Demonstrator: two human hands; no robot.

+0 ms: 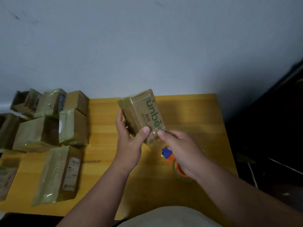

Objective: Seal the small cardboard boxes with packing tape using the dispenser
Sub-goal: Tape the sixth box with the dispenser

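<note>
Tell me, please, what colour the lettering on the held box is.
Green, on the brown cardboard box; the head view shows it.

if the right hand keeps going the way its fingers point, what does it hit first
The right hand already touches the held box at its near corner, so it would push straight into that box; the dispenser lies under the hand.

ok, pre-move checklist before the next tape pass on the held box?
1. Box held off the table: ok, left hand grips it.
2. Dispenser in right hand: ok, held under the box's near end.
3. Tape on the printed face: ok, glossy film shows.
4. Tape cut free from the dispenser: cannot tell.
5. Far end sealed: cannot tell.
6. Sealed pile left of the work area: ok.
</note>
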